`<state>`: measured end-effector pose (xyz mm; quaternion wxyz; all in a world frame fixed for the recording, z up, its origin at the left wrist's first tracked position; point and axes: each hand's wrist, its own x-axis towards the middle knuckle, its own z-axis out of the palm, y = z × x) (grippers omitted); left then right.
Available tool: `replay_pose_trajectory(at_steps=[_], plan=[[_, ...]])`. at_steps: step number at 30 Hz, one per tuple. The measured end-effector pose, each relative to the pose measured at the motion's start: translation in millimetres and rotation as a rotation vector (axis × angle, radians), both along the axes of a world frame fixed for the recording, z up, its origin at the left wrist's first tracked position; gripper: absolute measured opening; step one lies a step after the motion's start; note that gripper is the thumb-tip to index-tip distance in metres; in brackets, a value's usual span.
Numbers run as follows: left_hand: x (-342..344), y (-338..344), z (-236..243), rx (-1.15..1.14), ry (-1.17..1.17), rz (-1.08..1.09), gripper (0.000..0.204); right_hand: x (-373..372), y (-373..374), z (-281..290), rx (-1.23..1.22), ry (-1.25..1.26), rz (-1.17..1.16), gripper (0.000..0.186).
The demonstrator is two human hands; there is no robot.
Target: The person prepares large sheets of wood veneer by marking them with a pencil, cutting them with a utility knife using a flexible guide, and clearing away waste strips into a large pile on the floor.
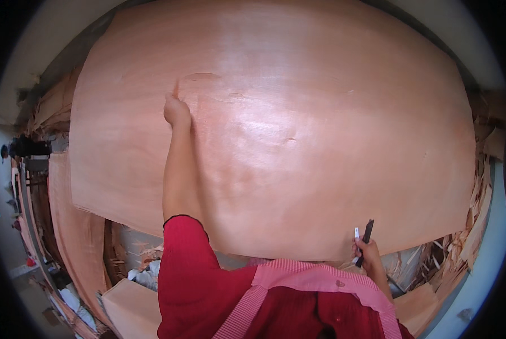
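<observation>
A wide sheet of reddish-tan wood veneer [321, 169] spreads out before me, with a few short splits and a curved crack in its left upper part. My left hand [177, 111] is stretched far over the sheet, closed on a thin veneer sliver [177, 88] that points up from the fingers beside the crack. Near the sheet's front edge, on the right, my right hand [369, 252] is wrapped round a black utility knife [368, 229]. A small white strip-like piece [356, 233] also sticks up from that hand; its kind is unclear.
Veneer scraps and shreds [473, 226] heap along the right side, and more scraps [55, 104] lie at the left. Long veneer strips [75, 226] stand out below the sheet's left edge. A pale veneer piece [131, 308] lies at the lower left.
</observation>
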<state>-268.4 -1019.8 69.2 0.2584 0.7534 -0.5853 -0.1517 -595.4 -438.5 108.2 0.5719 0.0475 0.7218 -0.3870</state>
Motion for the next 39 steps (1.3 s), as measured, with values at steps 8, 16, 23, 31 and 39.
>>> replay_pose_trajectory(at_steps=[8, 16, 23, 31, 39], plan=[[-92, 63, 12, -0.043, -0.217, -0.816, 0.034, -9, -8, -13, -0.068, -0.038, -0.074, 0.011], [-103, 79, 10, -0.536, -0.335, -0.897, 0.006, -5, -1, -10, -0.072, -0.015, -0.073, 0.010], [-85, 79, 25, -0.016, 0.895, -0.165, 0.013, -3, -11, -1, -0.119, -0.016, -0.042, 0.010], [69, 186, 41, 1.657, 0.681, -1.208, 0.035, 5, -9, -4, -0.115, 0.058, -0.163, 0.013], [-182, 212, 61, -0.391, -0.248, -1.461, 0.032, 12, -13, 4, -0.135, 0.036, -0.223, 0.011]])
